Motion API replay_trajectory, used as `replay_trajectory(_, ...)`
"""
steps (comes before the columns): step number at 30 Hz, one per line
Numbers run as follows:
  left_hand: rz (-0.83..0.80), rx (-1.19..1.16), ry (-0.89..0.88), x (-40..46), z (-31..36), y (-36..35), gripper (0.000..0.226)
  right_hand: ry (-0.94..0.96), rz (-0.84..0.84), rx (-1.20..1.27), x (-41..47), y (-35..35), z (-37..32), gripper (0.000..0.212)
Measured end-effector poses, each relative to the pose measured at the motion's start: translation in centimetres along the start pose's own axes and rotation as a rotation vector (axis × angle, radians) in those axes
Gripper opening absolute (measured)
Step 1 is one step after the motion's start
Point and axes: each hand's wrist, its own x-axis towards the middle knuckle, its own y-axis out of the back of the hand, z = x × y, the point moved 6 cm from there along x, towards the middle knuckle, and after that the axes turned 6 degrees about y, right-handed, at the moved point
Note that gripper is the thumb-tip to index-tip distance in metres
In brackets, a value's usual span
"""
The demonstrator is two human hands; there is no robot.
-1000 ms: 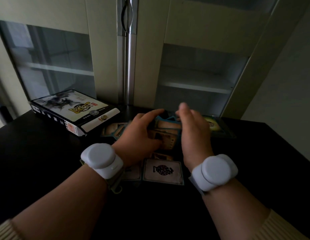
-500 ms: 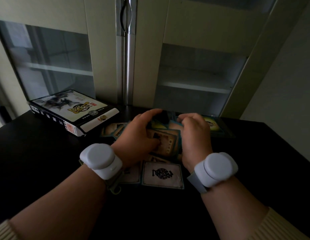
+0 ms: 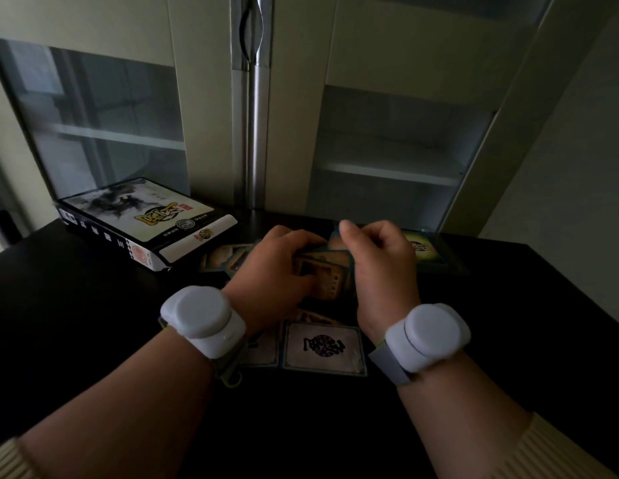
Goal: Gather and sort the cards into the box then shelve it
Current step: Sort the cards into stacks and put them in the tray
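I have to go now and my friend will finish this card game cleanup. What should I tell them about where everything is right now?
Left hand: holds a small stack of cards above the table.
Right hand: fingers curled, pinching the stack's far edge.
Loose cards: one face-down card near the wrists, more cards left of the hands, and a card past the right hand.
Box: lies closed at the table's back left.
Done: some cards gathered.
Left: pick up the rest, sort them into the box, put it on a cabinet shelf.
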Motion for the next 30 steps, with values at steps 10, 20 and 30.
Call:
replay_trajectory(10, 0.003, -0.060, 0.026, -0.3, 0.5, 0.4, 0.045, -0.175, 0.287, 0.160, 0.6, 2.5, 0.8, 0.027)
replay_trajectory(20, 0.017, -0.074, -0.001, -0.1, 0.1, 0.3, 0.041, 0.125, -0.044, -0.288, 0.4, 0.6, -0.8, 0.028)
replay_trajectory(30, -0.003, -0.160, 0.066, -0.1, 0.0, -0.1, 0.042, -0.110, -0.148, -0.155, 0.0, -0.7, 0.8, 0.018)
